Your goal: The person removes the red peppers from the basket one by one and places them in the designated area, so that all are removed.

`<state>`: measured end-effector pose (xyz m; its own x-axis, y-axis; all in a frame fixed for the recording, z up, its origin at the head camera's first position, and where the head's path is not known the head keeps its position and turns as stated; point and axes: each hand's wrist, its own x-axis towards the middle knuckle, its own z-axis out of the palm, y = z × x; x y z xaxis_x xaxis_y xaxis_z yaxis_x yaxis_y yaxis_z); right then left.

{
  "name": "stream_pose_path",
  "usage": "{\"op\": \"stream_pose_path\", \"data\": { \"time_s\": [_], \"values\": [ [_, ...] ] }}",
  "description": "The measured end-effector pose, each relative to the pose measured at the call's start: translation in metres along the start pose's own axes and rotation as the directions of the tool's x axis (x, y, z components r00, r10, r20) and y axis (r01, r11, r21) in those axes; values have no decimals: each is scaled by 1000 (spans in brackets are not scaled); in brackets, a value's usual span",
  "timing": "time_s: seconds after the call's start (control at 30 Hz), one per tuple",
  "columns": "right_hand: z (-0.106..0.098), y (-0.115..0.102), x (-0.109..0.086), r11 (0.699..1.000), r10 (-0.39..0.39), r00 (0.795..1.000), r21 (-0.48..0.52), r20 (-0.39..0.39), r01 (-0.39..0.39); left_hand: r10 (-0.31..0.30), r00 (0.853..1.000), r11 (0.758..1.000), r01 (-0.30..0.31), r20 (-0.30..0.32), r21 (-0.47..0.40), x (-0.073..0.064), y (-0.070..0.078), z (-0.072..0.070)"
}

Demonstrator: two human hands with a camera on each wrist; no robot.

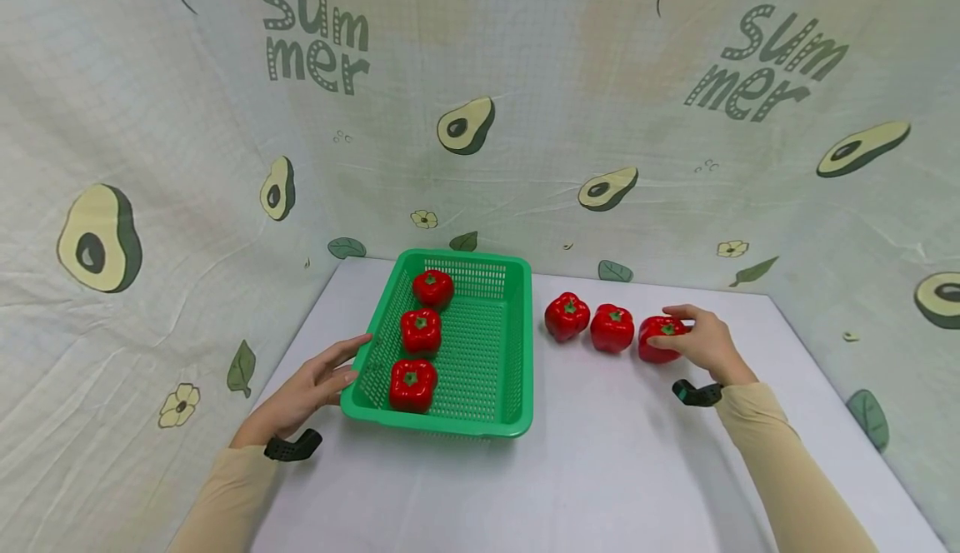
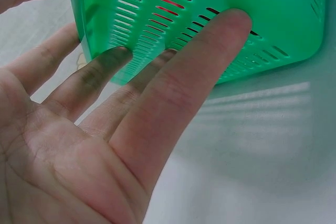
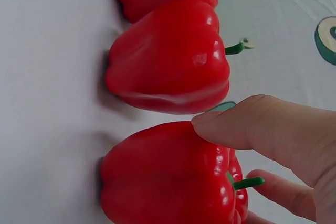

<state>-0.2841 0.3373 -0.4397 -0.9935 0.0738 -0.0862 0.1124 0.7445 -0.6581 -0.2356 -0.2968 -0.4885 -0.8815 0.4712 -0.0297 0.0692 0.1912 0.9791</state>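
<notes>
My left hand (image 1: 311, 386) is at the left side of a green plastic basket (image 1: 517, 353), its fairly straight fingers (image 2: 184, 77) touching the slotted outer wall. Inside the basket, three red bell peppers stand in a column along the left: a back one (image 1: 432, 288), a middle one (image 1: 421, 332) and a front one (image 1: 412, 386). Over on the right, my right hand (image 1: 708, 343) holds the rightmost red bell pepper (image 3: 163, 182) from above. Its thumb (image 3: 226, 129) lies on the near side, while the other fingers reach round the far side, partly hidden.
Two more red bell peppers, a near one (image 1: 612, 328) and a farther one (image 1: 567, 316), stand on the white table (image 1: 600, 453) between the basket and my right hand. A cloth (image 1: 540, 161) printed with avocados hangs behind the table and along both sides.
</notes>
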Motion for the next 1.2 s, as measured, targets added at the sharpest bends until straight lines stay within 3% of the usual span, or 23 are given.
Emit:
{"op": "stream_pose_path", "data": {
  "time_s": [0.4, 0.7, 1.2],
  "values": [
    [-7, -21, -10, 998, -51, 998, -42, -48, 49, -1, 1000, 1000, 1, -6, -4, 0, -1, 0],
    [-7, -61, -21, 989, -144, 985, -34, -92, 141, 36, 999, 999, -36, 28, -14, 1, -2, -1],
    [11, -115, -40, 938, -341, 938, 48, -61, 344, 22, 1000, 999, -22, 17, -25, 0, -1, -1]
  ]
}}
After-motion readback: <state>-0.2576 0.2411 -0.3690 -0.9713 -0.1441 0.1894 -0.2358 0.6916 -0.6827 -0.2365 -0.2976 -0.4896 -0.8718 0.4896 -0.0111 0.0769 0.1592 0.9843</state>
